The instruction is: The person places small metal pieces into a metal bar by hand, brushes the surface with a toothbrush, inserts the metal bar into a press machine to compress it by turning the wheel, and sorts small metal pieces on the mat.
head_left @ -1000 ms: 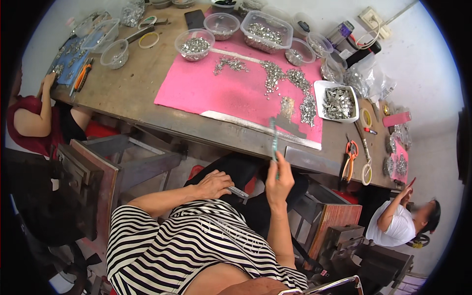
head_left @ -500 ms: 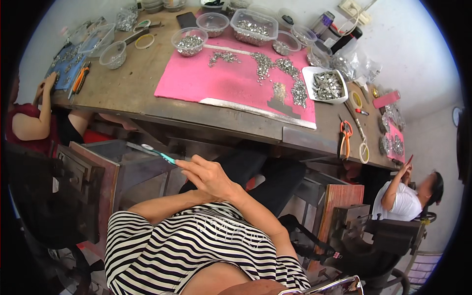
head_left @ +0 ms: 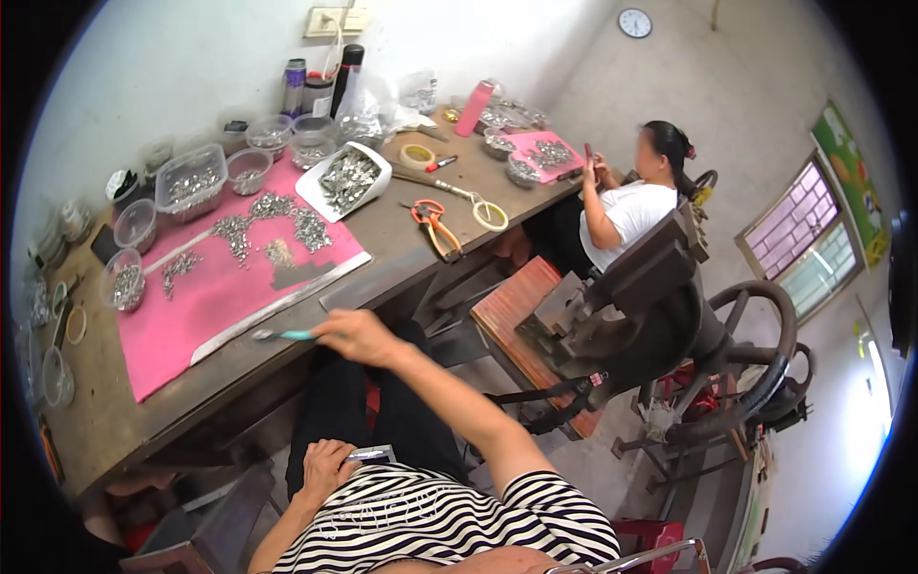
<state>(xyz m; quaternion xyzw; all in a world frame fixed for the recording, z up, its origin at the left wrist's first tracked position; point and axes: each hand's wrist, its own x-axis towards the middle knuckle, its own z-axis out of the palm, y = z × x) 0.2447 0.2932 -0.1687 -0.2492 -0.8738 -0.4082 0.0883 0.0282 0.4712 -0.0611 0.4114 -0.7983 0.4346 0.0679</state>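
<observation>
At left, we have a pink mat (head_left: 177,335) strewn with metal bits (head_left: 230,236). By the near edge of the table (head_left: 469,163), we grip a turquoise toothbrush (head_left: 295,335), head leftward, in our right hand (head_left: 359,338). Nearer, at our lap, our left hand (head_left: 328,462) holds a metal bar (head_left: 373,453). Pliers (head_left: 429,222) lie farther right.

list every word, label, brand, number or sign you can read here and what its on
None reads clearly enough to quote.
Clock on the wall: dial marks, too small to read.
Shirt: pale looping pattern on the stripes, not legible as words.
Purple bottle: any print too small.
Brush in the right hand: any marking too blurred.
Metal piece at the left hand: too small to tell.
</observation>
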